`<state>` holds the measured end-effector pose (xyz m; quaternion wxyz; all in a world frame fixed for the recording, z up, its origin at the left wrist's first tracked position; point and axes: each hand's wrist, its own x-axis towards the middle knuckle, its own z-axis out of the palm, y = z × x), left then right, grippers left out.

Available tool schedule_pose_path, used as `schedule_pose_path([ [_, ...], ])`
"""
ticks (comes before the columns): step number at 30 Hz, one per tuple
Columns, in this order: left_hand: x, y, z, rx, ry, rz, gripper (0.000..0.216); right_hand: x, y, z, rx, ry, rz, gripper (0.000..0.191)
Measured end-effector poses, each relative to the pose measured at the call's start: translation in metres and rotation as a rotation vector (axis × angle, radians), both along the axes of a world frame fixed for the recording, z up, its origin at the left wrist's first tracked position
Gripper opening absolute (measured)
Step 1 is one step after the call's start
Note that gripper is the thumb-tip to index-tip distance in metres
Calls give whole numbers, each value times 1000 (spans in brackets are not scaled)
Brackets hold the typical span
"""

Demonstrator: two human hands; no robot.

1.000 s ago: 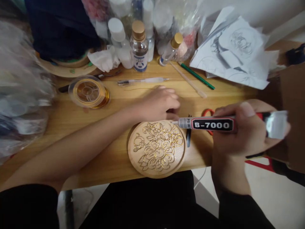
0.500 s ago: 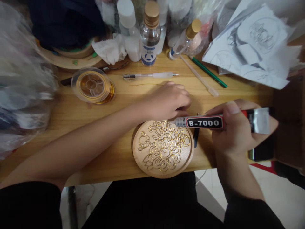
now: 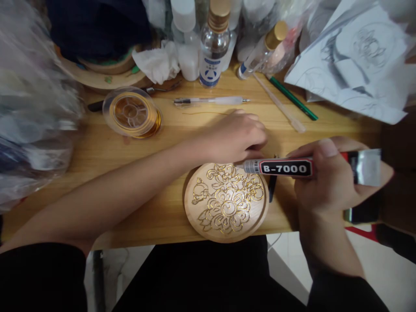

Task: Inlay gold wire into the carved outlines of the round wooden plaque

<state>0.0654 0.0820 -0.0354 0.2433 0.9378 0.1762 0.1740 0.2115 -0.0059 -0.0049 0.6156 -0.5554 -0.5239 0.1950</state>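
Observation:
A round wooden plaque [image 3: 208, 219] lies at the table's front edge, its face covered with a gold-wire flower pattern [image 3: 227, 208]. My right hand [image 3: 328, 173] grips a B-7000 glue tube [image 3: 284, 167] sideways, thumb on top. The tube's nozzle points left and sits over the plaque's upper part; whether it touches the surface I cannot tell. My left hand [image 3: 238, 136] rests at the plaque's far edge with its fingers curled. Whatever those fingers may hold is hidden. A thin gold wire [image 3: 203, 113] stretches out on the table beyond that hand.
Left of my forearm stands a spool of gold wire [image 3: 131, 112]. A mechanical pencil [image 3: 212, 100], a plastic dropper [image 3: 281, 104] and a green stick [image 3: 294, 99] lie farther back. Bottles [image 3: 212, 52], crumpled tissue [image 3: 157, 63], plastic bags [image 3: 35, 117] and drawn-on paper [image 3: 351, 65] surround the work area.
The camera view has shifted slightly, so most things appear a little farther right. Both hands and the glue tube keep nearly the same place relative to the plaque.

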Motion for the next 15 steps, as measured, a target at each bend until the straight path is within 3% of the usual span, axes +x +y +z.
schedule_pose_path([
  [4, 0, 0, 2, -27, 16, -1, 21, 0, 1, -2, 92, 32, -2, 17],
  [10, 1, 0, 3, -27, 43, 8, 22, -2, 0, -3, 25, -35, -45, 20],
  [15, 1, 0, 5, -13, 54, 1, 21, -2, 2, -4, 89, -53, -56, 21],
])
